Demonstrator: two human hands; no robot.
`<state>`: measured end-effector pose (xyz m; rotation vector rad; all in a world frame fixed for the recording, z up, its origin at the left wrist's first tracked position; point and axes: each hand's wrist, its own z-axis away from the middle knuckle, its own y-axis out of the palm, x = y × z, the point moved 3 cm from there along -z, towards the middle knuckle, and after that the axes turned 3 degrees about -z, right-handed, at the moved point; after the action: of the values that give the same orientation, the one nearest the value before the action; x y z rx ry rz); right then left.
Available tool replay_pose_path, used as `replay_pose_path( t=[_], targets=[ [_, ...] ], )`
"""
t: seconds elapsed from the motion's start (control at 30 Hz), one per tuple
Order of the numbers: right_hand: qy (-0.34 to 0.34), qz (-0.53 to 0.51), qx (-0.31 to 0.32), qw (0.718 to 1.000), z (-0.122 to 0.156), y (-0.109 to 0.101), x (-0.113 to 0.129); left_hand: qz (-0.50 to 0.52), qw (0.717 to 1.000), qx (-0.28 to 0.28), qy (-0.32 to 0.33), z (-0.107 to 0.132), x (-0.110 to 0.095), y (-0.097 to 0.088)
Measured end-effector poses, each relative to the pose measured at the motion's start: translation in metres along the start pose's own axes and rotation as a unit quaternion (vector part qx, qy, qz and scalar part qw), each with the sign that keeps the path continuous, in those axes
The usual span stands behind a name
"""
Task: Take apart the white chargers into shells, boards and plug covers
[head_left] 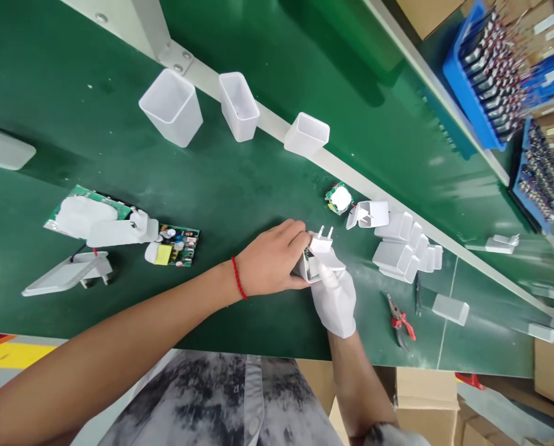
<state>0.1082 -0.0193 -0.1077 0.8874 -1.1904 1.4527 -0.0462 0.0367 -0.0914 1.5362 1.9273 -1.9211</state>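
Observation:
My left hand [270, 260], bare with a red cord at the wrist, is closed around a white plastic adapter housing [303, 270]. Part of a green circuit board shows inside its open end. My right hand [335, 302] wears a white glove and grips a white plug cover [323, 245] with two prongs pointing away from me. The cover is tilted against the housing's open end. My left fingers hide much of the housing. Just beyond my hands are a small circuit board with a white pad [340, 198] and another housing with a plug cover [372, 214].
Stacked white housings [395, 259], red-handled pliers [400, 322] and a white piece [450, 308] lie to the right. Circuit boards [179, 244] and plug covers [65, 274] are at left. Three open housings [171, 105] stand along the metal rail [272, 124]. Blue bins [467, 80] sit far right.

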Motion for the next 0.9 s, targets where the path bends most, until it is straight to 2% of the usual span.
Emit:
replay_pose_path(
  t=[0.23, 0.4, 0.47, 0.53, 0.6, 0.63, 0.7, 0.77, 0.83, 0.9],
  targets=[
    [0.016, -0.007, -0.047, 0.999, 0.000, -0.004, -0.009, -0.010, 1.000, -0.008, 0.007, 0.000, 0.000, 0.001],
    [0.001, -0.013, -0.020, 1.000, 0.004, -0.002, 0.003, -0.022, 1.000, -0.007, 0.000, 0.000, 0.000, 0.002],
    [-0.034, 0.050, -0.031, 0.998, 0.008, -0.003, 0.014, -0.026, 1.000, -0.004, -0.010, 0.000, -0.002, 0.003],
    [-0.081, 0.160, -0.049, 0.983, 0.010, -0.003, 0.025, -0.027, 1.000, -0.001, -0.014, 0.001, -0.003, 0.005],
    [-0.081, 0.238, -0.052, 0.966, 0.007, -0.002, 0.031, -0.015, 1.000, -0.003, -0.002, 0.002, -0.005, 0.004],
    [-0.058, 0.229, -0.060, 0.970, 0.004, -0.003, 0.031, 0.001, 1.000, -0.010, 0.009, 0.002, -0.006, 0.003],
    [-0.004, 0.138, -0.093, 0.986, -0.004, -0.009, 0.031, 0.053, 0.998, -0.036, 0.029, 0.003, -0.007, -0.003],
    [0.036, 0.005, -0.114, 0.993, -0.014, -0.016, 0.035, 0.106, 0.991, -0.077, 0.034, 0.004, -0.008, -0.010],
    [0.075, -0.135, -0.096, 0.983, -0.022, -0.020, 0.042, 0.132, 0.985, -0.107, 0.028, 0.004, -0.007, -0.016],
    [0.129, -0.262, -0.056, 0.955, -0.028, -0.021, 0.050, 0.133, 0.984, -0.116, 0.023, 0.005, -0.007, -0.017]
  ],
)
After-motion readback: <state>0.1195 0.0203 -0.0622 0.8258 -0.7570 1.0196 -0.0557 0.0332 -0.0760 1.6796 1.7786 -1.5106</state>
